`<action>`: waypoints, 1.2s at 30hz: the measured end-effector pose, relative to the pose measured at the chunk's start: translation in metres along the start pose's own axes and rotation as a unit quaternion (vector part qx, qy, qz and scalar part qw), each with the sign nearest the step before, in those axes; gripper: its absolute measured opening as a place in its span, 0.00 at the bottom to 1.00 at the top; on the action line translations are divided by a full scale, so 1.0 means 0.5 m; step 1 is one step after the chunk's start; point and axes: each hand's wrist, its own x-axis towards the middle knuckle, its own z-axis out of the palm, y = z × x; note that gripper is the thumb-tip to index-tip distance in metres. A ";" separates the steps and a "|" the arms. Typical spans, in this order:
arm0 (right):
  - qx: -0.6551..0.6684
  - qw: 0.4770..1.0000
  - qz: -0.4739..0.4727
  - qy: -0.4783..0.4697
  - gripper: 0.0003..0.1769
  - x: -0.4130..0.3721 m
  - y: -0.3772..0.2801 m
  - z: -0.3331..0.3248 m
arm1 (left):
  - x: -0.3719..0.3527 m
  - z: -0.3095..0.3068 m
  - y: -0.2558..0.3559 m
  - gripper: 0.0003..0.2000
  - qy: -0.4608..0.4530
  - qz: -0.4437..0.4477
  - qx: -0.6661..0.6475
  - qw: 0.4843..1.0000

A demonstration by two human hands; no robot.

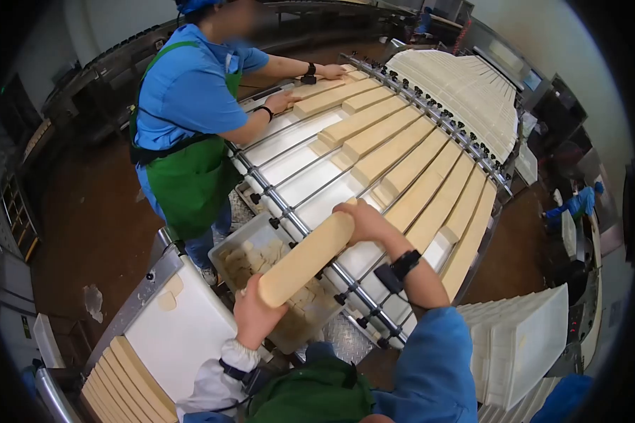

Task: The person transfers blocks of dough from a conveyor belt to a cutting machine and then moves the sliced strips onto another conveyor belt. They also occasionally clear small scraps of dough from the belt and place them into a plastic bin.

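Observation:
A long, pale yellow slab of dough [307, 261] with rounded ends is held up between my two hands, above the edge of a slatted conveyor. My left hand [256, 315] grips its lower end, fingers wrapped round it. At the upper end, my right hand [365, 222] is closed on the slab, near the metal rail. Beneath the slab stands a grey bin [233, 243] holding dough scraps. Similar dough slabs [409, 169] lie in lanes between metal bars on the white conveyor [282, 169].
Across the conveyor, a co-worker [183, 92] in a green apron touches slabs at its far end. More slabs [130, 381] lie on a white surface [183, 338] at lower left. Stacked white trays [522, 345] stand at right. A metal rail [289, 211] with black knobs edges the conveyor.

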 end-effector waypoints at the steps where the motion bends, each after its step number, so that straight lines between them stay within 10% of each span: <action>1: 0.016 1.000 -0.009 -0.025 0.46 0.018 0.046 -0.011 | 0.028 0.014 0.023 0.37 -0.016 -0.006 0.013 1.000; 4: 0.277 0.937 0.164 -0.140 0.51 0.051 0.129 -0.033 | 0.080 0.044 0.080 0.38 -0.057 -0.021 0.039 0.997; 8: 0.097 0.951 0.248 0.156 0.49 0.130 0.251 0.118 | 0.109 0.062 0.124 0.40 -0.060 -0.016 0.011 0.998; 14: 0.031 0.920 0.333 0.204 0.44 0.093 0.170 0.113 | 0.098 0.103 0.105 0.41 -0.002 0.001 -0.030 1.000; 26: -0.144 0.901 0.181 0.367 0.33 0.036 0.150 0.079 | 0.127 0.183 0.128 0.42 -0.049 -0.065 -0.195 0.977; 36: 0.112 0.951 -0.006 0.287 0.12 -0.058 -0.016 0.175 | 0.136 0.272 0.096 0.35 -0.020 -0.136 -0.223 0.965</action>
